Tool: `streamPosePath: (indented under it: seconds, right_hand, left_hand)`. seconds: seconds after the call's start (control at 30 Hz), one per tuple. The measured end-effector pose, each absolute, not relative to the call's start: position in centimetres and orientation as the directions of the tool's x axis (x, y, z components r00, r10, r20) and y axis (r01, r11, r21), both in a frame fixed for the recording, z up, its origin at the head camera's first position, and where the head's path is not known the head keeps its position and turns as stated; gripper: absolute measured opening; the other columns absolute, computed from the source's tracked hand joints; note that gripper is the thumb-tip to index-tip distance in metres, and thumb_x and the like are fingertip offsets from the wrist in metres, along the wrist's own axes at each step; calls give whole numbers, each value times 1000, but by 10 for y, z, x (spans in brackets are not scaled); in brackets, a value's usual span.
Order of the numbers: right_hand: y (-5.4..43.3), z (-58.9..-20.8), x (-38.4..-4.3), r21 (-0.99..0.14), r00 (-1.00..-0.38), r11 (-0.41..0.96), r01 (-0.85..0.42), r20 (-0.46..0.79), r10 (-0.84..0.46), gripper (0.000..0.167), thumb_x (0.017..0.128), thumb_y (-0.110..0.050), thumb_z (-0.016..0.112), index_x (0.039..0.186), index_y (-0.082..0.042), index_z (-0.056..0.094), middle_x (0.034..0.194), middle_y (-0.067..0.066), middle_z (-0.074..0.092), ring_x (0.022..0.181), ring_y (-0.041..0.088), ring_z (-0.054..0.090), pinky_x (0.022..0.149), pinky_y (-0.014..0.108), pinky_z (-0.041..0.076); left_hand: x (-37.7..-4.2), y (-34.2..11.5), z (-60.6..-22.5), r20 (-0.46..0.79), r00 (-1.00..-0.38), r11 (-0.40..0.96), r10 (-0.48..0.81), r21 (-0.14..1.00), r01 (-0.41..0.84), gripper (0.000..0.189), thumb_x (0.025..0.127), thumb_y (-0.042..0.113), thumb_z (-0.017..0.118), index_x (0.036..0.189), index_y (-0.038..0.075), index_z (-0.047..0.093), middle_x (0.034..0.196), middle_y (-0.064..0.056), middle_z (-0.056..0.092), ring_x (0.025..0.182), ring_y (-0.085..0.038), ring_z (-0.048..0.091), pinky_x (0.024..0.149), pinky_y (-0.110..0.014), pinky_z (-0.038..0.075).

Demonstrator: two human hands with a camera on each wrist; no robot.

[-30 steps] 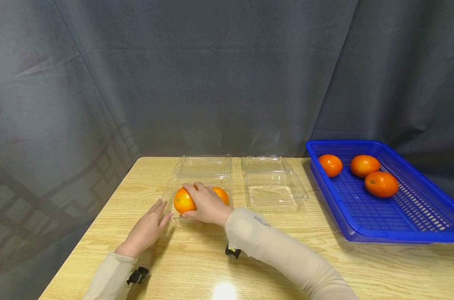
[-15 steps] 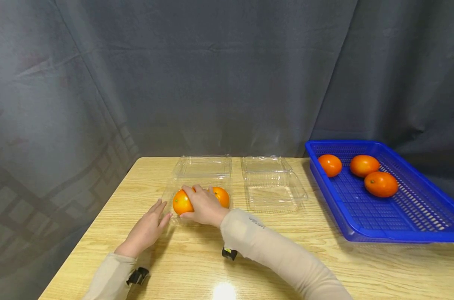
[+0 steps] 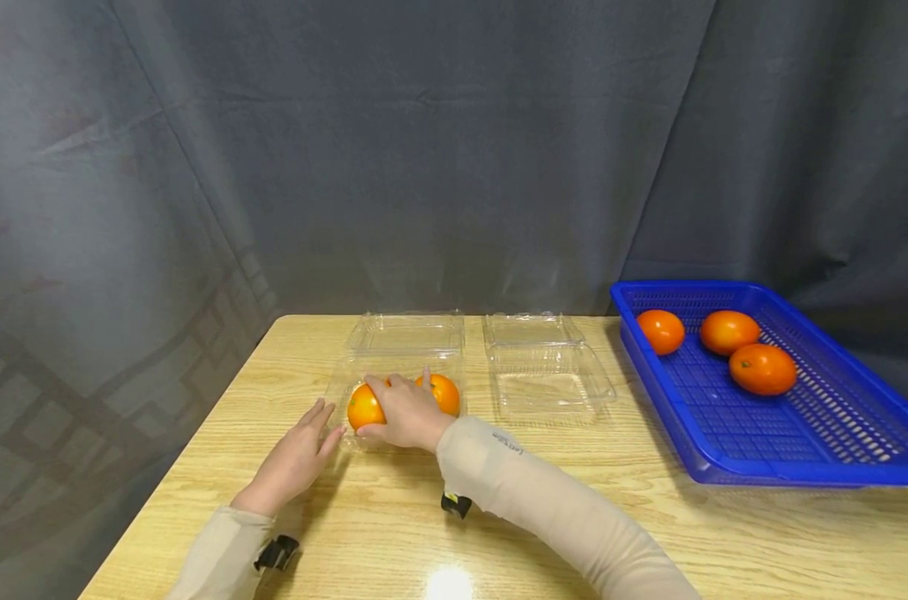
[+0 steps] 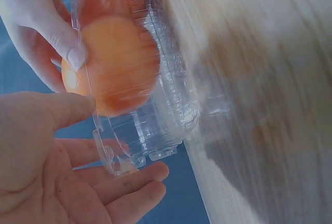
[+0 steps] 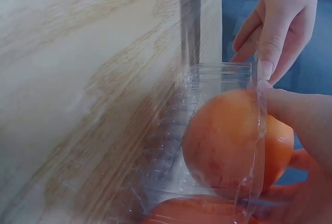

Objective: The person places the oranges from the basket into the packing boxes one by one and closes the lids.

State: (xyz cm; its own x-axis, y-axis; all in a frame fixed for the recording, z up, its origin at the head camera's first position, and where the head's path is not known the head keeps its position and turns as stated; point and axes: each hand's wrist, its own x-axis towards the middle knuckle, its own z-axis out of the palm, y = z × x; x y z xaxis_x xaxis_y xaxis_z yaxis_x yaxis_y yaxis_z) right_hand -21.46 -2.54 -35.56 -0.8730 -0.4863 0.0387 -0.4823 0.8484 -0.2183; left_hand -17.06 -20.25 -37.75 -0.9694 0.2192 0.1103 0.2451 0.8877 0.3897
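Observation:
My right hand [image 3: 407, 412] grips an orange [image 3: 364, 407] in the left part of a clear plastic clamshell box [image 3: 403, 363], thumb in front and fingers over the top. A second orange [image 3: 445, 392] sits to its right in the same box, partly behind that hand. In the right wrist view, the gripped orange [image 5: 223, 141] shows through the box wall, low inside it. My left hand [image 3: 292, 457] is at the box's left edge, fingers extended. The left wrist view has its thumb at the rim, the fingers lying past the box's corner [image 4: 111, 156].
Right of this box stands another open clamshell box [image 3: 547, 387], its lid tilted back. A blue plastic basket [image 3: 694, 429] at the right holds three oranges [image 3: 763, 369]. A dark grey curtain [image 3: 454, 167] hangs behind the wooden table [image 3: 378, 533].
My right hand has shifted slightly left and lower with the orange, baring more of the second orange. My left hand has stayed in place.

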Motion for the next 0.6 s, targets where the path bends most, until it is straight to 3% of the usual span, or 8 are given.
streamPosePath:
  seconds: [0.6]
  right_hand:
    - [-26,-358,-215,-192,-875,862,-469,-32,-483,77,84,-60,55,146,-23,30,140,6,50,135,24,42,114,64,11]
  left_hand:
    - [-169,-202,-378,118,-968,888,221,386,250,51,99,23,44,135,-13,39,143,-37,29,127,-51,39,100,-58,39]
